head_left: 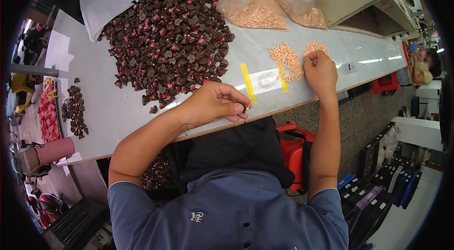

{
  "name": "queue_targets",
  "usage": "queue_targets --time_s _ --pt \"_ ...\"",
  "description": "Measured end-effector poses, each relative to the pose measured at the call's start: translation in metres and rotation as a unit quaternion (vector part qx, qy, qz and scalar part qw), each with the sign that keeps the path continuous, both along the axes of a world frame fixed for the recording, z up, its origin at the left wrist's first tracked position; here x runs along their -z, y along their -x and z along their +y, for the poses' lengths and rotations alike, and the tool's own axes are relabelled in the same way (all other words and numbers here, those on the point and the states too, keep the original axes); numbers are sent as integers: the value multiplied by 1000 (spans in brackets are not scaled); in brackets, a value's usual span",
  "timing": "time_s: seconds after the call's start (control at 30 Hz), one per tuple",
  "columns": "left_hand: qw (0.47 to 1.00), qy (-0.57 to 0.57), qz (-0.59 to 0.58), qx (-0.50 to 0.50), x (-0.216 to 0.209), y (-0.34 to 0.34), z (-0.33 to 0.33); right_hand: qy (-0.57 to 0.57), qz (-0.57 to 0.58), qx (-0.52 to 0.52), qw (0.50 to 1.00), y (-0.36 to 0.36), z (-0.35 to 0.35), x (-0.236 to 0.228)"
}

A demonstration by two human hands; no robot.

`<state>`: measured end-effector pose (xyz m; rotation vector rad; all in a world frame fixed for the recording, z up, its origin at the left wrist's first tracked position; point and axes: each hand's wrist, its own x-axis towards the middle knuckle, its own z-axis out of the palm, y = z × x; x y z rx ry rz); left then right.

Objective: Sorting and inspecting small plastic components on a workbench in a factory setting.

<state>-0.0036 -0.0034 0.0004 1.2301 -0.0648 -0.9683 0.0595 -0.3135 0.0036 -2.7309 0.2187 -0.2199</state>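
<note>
Between the thumb and fingers of my left hand [213, 103] is a small dark brown piece [244, 108], held near the table's front edge. A pale bit shows at its side. Farther right, my right hand [321, 72] has its fingertips pinched together at a small pile of beige pieces [316, 47]; anything in that pinch is hidden. Another beige pile [286, 61] lies just left of it. Between my hands, a small clear round dish [267, 79] sits on white paper held down by yellow tape [247, 84].
A large heap of dark brown pieces with red and white spots [165, 42] covers the left of the table. Behind stand clear bags of beige pieces [257, 11] and a grey metal box [364, 4]. A pink bottle [56, 150] is at far left; a red stool [295, 155] stands below.
</note>
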Motion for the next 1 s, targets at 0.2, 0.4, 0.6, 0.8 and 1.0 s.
queue_targets --time_s 0.2,0.4,0.6,0.8,1.0 --pt "1000 -2 0 8 -1 -1 0 13 -1 -4 1000 -1 -4 2" --pt "1000 4 -2 6 -1 0 2 18 -26 -7 999 0 -7 6" --pt "1000 18 3 1 -3 -2 0 -155 -36 -10 987 32 11 -23" --pt "1000 7 4 23 -5 -2 2 -348 60 -211 912 87 78 -34" --pt "1000 16 1 27 -2 -1 3 -330 67 -256 906 96 99 -22"
